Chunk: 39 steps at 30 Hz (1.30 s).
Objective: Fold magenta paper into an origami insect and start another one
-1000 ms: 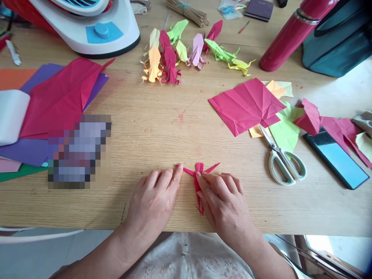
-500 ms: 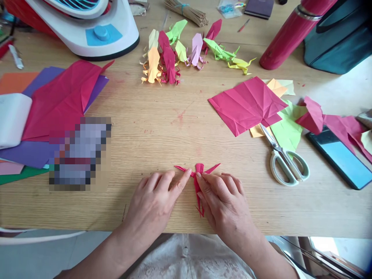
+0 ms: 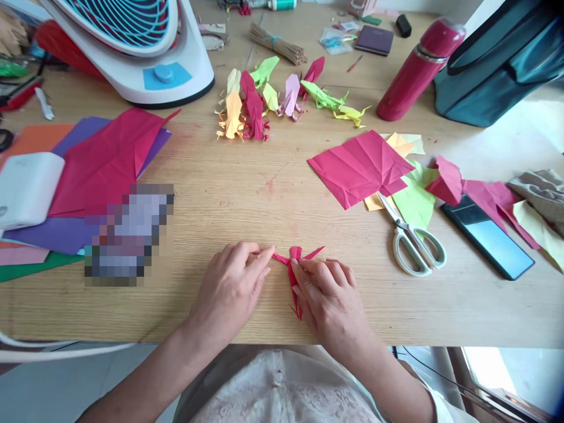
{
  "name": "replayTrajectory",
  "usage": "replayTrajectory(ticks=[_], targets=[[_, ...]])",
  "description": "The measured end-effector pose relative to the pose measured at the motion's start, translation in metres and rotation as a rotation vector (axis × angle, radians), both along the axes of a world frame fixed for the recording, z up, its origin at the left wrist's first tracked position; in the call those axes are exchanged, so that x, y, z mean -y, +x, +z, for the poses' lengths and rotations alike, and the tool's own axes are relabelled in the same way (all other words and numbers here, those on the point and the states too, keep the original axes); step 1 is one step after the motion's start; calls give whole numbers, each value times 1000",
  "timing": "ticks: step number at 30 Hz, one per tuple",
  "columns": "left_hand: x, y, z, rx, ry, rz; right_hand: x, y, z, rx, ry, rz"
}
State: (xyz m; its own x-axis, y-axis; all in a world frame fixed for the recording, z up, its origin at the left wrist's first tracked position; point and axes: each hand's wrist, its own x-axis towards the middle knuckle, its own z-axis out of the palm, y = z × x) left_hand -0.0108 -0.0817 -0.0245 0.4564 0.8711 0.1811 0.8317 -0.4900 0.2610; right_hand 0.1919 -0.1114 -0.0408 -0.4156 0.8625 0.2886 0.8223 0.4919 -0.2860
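Observation:
A small red folded paper figure [image 3: 295, 273] lies on the wooden table [image 3: 211, 200] near its front edge, with thin points spreading to both sides and downward. At its left point, my left hand [image 3: 235, 282] pinches the tip between thumb and forefinger. My right hand [image 3: 328, 291] presses on the figure's middle and right side, fingers closed on it and covering part of its body. Several finished paper figures in orange, red, green, purple and yellow, such as the orange one [image 3: 232, 111], stand at the back.
Scissors [image 3: 416, 247], a creased red sheet [image 3: 363, 167] and a phone [image 3: 489, 235] lie right. Coloured papers [image 3: 101, 158], a white device [image 3: 30, 188] and a blurred-out phone [image 3: 132, 232] are left. Behind stand a fan [image 3: 163, 76], red bottle [image 3: 418, 70] and teal bag [image 3: 489, 76].
My left forefinger and thumb have shifted outward along the figure's left point and now pinch its tip. My right hand still holds the middle. The camera view has tilted up slightly.

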Motion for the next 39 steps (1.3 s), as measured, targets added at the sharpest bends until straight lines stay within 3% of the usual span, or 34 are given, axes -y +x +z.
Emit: replayTrajectory(ticks=[3,10,14,18,20,25,28,33,39], targets=[[1,18,6,60,-43,-37,1,2,1,-56,-32,-7],[-4,32,0,35,-98,89,2,19,2,-267,-82,-130],[-10,32,-1,29,-154,16,-6,29,4,-346,-128,-100],[-16,33,6,129,-226,-78,-28,38,17,-407,-143,-52],[-22,35,13,201,-282,-99,-44,42,28,-398,-161,10],[-45,35,35,370,-347,-111,-84,45,53,-266,-402,348],[-60,28,42,467,-446,-134,-96,42,55,-380,-486,374],[-81,14,29,680,-690,-128,-100,39,45,-469,-494,287],[-88,13,16,731,-846,-85,-101,39,41,-427,-535,248]])
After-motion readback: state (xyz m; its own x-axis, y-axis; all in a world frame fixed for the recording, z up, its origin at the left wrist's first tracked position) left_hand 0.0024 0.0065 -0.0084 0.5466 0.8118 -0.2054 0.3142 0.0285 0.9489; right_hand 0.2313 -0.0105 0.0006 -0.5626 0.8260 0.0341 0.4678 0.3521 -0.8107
